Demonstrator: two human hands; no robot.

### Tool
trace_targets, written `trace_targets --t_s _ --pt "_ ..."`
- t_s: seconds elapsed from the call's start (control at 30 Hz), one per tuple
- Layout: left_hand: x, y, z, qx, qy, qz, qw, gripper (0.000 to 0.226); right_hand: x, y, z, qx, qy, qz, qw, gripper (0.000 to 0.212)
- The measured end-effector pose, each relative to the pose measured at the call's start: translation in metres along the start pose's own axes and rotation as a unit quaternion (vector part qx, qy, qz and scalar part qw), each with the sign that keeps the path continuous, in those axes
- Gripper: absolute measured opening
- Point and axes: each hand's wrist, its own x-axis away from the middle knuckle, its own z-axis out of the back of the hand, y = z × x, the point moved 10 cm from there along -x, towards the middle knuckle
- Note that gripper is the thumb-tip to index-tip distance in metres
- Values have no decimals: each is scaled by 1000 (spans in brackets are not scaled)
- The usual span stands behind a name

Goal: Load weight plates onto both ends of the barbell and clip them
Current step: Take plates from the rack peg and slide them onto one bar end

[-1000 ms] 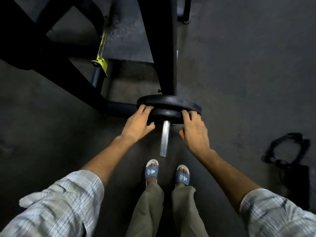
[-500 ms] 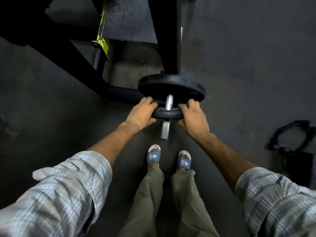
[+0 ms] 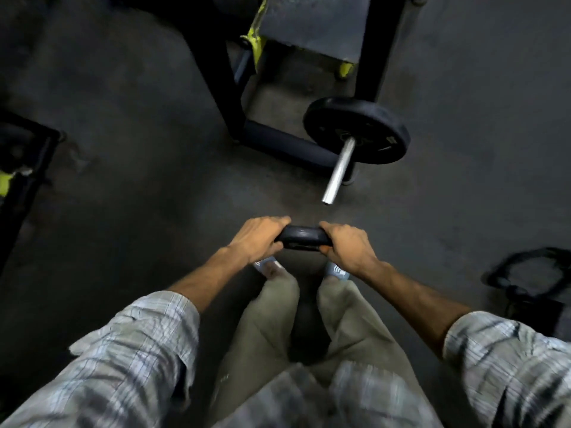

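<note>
Dark gym floor (image 3: 129, 125), left hand (image 3: 258, 239) and right hand (image 3: 349, 247) gripping small plate (image 3: 304, 237), clear of barbell end (image 3: 338, 173).

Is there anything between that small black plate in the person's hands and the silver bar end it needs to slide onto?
Nothing visible. The small black weight plate, gripped by the left hand and right hand, sits just short of the silver barbell sleeve; only bare floor shows between. A large black plate is already loaded.

The bar (image 3: 340, 169) is bright, smooth metal. Both plates (image 3: 355, 131) (image 3: 302, 237) look matt black. The floor (image 3: 139, 156) is rough, dull grey. Sleeves (image 3: 129, 350) are woven checked cloth.
</note>
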Motion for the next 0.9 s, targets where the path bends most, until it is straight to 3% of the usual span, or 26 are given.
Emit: trace_targets --t_s 0.27,0.53,0.73,0.9 --pt "215 -34 79 54 171 46 983 44 58 -182 62 -45 28 138 989 30" --pt "429 -109 161 96 415 68 902 51 112 -406 115 -122 58 275 952 27" --pt "533 -168 233 29 502 72 862 58 127 -539 148 -147 108 315 931 29" --pt "566 -204 294 -18 530 57 846 59 120 -603 183 -166 163 327 916 24"
